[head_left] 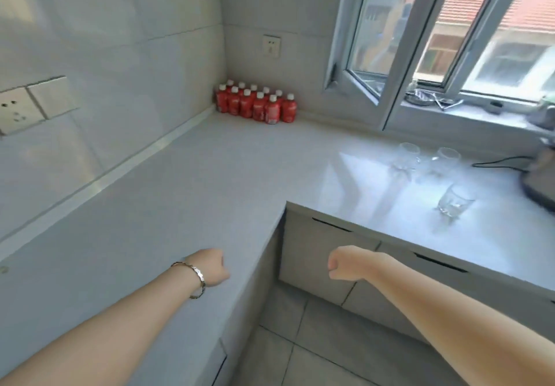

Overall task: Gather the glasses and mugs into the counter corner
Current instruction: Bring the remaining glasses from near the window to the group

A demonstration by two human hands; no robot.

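Note:
Three clear glasses stand on the right arm of the white L-shaped counter (186,193). A glass mug (406,155) and a second rounded glass (445,161) are side by side near the window wall. A short tumbler (454,199) sits closer to the counter's front edge. My left hand (213,267), with a bracelet on its wrist, is a closed fist above the left counter's edge. My right hand (344,263) is also a closed fist, held in front of the cabinet drawers. Both hands are far from the glasses and hold nothing.
A pack of red bottles (258,104) with white caps fills the counter corner. A dark appliance (540,181) with a black cord stands at the far right. An open window frame (360,85) swings in above the counter. Wall sockets (18,109) are at left.

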